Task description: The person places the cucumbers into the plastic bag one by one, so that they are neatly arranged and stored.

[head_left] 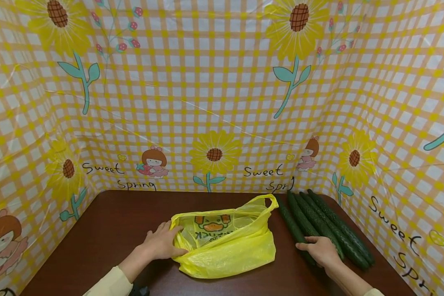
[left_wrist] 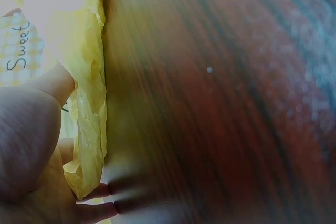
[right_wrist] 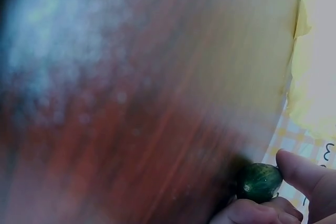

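Green and long, a cucumber (head_left: 291,224) is gripped by the right hand (head_left: 321,250). The left hand (head_left: 159,242), fingers spread, touches the left end of a yellow bag (head_left: 233,257); whether its thumb goes inside is hard to see. More cucumbers (head_left: 353,250) lie just right of the gripped one, all on the brown counter (head_left: 133,213).

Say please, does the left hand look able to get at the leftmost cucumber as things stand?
Probably not directly: the left hand touches the yellow plastic bag, which stands between it and the leftmost cucumber, whose near end the right hand holds.
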### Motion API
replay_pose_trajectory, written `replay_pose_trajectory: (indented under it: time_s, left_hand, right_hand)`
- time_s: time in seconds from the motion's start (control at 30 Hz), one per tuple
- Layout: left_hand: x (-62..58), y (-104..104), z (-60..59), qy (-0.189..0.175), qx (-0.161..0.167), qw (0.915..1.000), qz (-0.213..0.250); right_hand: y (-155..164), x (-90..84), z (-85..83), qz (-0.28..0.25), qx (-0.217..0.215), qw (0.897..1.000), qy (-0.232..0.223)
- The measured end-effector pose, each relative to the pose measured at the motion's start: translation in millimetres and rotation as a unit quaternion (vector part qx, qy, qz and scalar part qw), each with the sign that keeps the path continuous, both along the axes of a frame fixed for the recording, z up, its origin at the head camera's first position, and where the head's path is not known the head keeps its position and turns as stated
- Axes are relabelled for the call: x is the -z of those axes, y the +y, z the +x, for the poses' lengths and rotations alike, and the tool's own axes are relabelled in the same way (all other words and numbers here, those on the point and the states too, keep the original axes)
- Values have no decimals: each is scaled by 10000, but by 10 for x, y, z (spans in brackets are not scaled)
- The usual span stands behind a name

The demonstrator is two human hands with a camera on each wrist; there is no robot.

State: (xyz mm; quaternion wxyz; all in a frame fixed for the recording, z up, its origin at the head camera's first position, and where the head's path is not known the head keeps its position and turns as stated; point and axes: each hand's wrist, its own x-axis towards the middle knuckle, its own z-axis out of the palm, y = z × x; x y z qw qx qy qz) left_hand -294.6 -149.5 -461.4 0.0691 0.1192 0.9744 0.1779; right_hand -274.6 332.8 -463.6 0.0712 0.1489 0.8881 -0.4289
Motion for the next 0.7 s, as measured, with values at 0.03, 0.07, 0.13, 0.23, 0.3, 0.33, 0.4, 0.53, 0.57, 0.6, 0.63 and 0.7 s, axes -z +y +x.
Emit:
replay_pose_trajectory:
  time_s: [0.03, 0.07, 0.13, 0.23, 0.3, 0.33, 0.4, 0.53, 0.57, 0.6, 0.63, 0.7]
  left_hand:
    - [-1, -1, -3, 8, 4, 10000, -8]
    - [-1, -2, -5, 13, 5, 10000, -18]
    - [-2, 1, -10, 23, 11, 10000, -28]
    - [4, 1, -12, 0, -12, 10000, -21]
    - [10, 4, -15, 2, -14, 10000, -15]
    - [14, 3, -15, -1, -15, 10000, -11]
    - [22, 3, -15, -2, -12, 10000, -1]
    - [37, 4, -16, -9, -1, 10000, 7]
    - [38, 5, -14, -18, -7, 10000, 11]
    - [40, 4, -13, -25, -11, 10000, 9]
    - [43, 4, -13, -30, -12, 10000, 12]
    - [50, 2, -12, -42, -16, 10000, 8]
  right_hand:
    - [3, 5, -3, 22, 5, 10000, 8]
    - [6, 10, -4, 40, -1, 10000, 21]
    - [10, 19, -10, 53, 2, 10000, 46]
    - [15, 25, -12, 48, -15, 9999, 90]
    - [19, 29, -16, 24, 0, 9999, 101]
    - [22, 30, -17, 12, -4, 9999, 114]
    - [26, 33, -20, -21, 31, 9999, 100]
    - [25, 30, -21, -90, 38, 9999, 79]
    - [21, 24, -18, -62, 13, 10000, 63]
    - [15, 19, -17, -61, 5, 10000, 39]
    - [10, 13, -15, -41, -17, 10000, 15]
    - [4, 2, -11, 9, -64, 10000, -45]
